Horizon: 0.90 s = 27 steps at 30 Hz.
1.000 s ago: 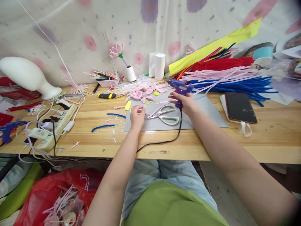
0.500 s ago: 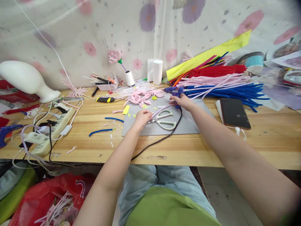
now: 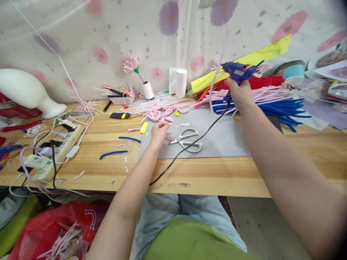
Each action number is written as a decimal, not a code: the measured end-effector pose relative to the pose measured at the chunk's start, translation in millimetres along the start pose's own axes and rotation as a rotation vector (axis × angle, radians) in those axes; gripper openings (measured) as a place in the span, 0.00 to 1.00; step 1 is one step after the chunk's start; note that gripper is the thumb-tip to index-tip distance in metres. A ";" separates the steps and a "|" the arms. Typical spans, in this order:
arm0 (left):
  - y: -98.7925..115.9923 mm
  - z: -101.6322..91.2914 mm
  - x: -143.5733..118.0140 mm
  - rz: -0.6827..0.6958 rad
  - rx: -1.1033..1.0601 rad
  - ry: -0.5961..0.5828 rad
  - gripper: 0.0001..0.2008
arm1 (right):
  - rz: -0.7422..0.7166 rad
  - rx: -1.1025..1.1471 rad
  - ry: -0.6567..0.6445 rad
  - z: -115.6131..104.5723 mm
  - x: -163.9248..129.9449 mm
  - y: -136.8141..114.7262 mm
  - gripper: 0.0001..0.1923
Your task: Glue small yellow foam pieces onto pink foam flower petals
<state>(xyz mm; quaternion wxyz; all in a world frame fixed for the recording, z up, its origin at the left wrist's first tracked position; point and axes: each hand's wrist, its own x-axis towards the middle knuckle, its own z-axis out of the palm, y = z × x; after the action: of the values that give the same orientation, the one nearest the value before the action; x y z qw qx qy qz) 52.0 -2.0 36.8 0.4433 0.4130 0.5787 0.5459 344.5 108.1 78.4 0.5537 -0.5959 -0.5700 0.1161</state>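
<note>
My right hand [image 3: 238, 92] is wrapped round the handle of a blue hot glue gun [image 3: 240, 71], raised above the bundles at the back right, its nozzle pointing left. A thin lilac pipe cleaner [image 3: 213, 88] stands nearly upright beside the nozzle; whether my right hand also holds it I cannot tell. My left hand [image 3: 159, 133] is closed in a pinch over the left part of the grey cutting mat [image 3: 217, 141]; what the fingertips hold is too small to make out. Scissors [image 3: 187, 139] with pale handles lie on the mat, and pink petal pieces [image 3: 158, 112] lie behind my left hand.
The glue gun's black cord [image 3: 184, 150] crosses the mat and scissors. Pink and blue pipe cleaners [image 3: 276, 108] lie at the right. A utility knife [image 3: 119, 115], a power strip [image 3: 61, 153] and a white foam head [image 3: 24, 92] are to the left.
My right hand has lifted the glue gun up and to the right, off the mat. The lilac pipe cleaner has left the mat too. My left hand has shifted slightly left and away from me.
</note>
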 end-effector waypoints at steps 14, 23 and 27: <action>-29.1 8.9 -15.7 0.011 -0.128 0.063 0.03 | 0.349 0.535 -0.393 59.9 -98.0 -37.5 0.19; -18.6 26.8 9.5 0.214 0.214 -0.217 0.04 | 0.468 0.870 -0.583 47.0 -103.5 -52.0 0.20; -22.0 44.1 15.8 0.158 0.327 -0.248 0.05 | 0.482 0.875 -0.617 44.6 -106.6 -54.5 0.20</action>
<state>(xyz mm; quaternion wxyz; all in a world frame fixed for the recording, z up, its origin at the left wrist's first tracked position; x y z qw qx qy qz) 90.4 23.6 13.4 0.3940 0.5875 0.5663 0.4229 245.6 31.2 53.0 0.5145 -0.3636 -0.4523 0.6313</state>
